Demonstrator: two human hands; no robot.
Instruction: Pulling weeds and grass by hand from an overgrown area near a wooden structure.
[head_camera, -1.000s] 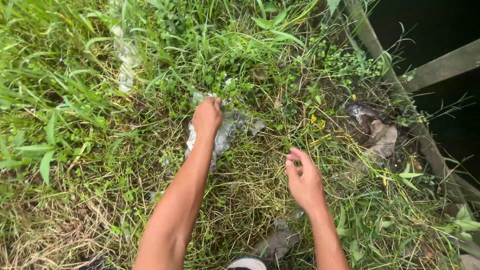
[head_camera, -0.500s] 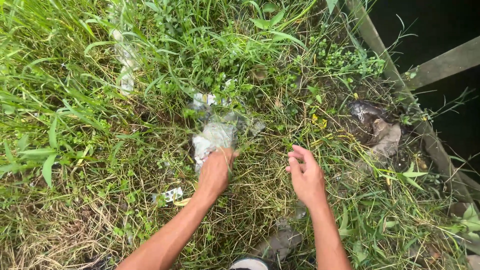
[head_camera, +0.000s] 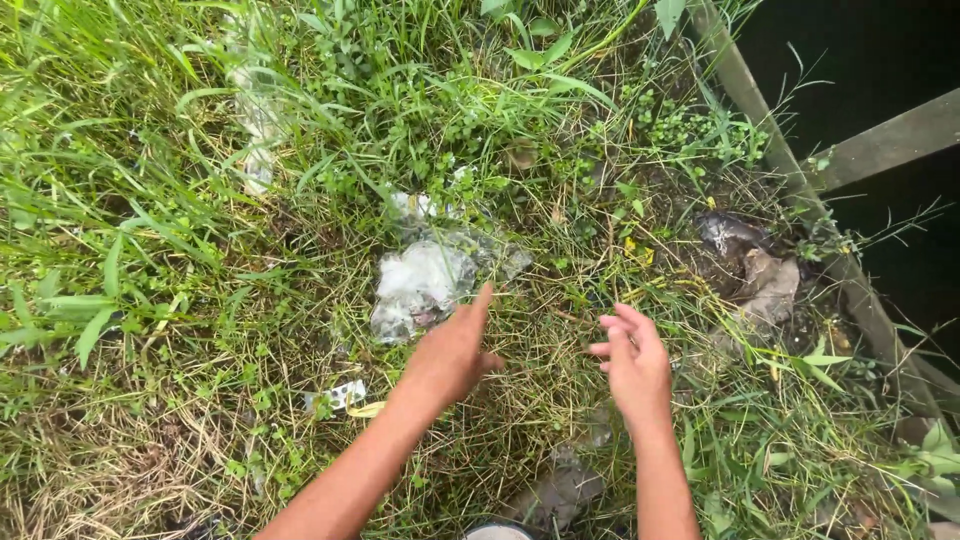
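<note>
The person bends over a rough patch of grass (head_camera: 150, 250) beside a weathered wooden rail (head_camera: 850, 290), and the work in hand looks like clearing litter out of the weeds. The left hand (head_camera: 450, 350) hangs just below a crumpled, dirty piece of clear plastic (head_camera: 425, 285) that lies flat among the stems; the fingers are stretched out and loose, the forefinger pointing up toward the plastic's lower edge, holding nothing and, as far as I can see, not quite touching it. The right hand (head_camera: 632, 365) hovers a little to the side over bare grass, fingers half curled and spread, also empty. I would judge this to be the reach, with the grasp not yet made. Getting the sheet up seems to call for the left fingers to close on its near edge and lift it clear of the blades that cross it (some stems lie over its top corner, so it may snag). Other scraps sit about: a small pale wrapper (head_camera: 335, 397) down to the left, a brownish wad of rubbish (head_camera: 760, 280) near the rail, and a long pale strip (head_camera: 255, 120) farther up in the tall grass.
</note>
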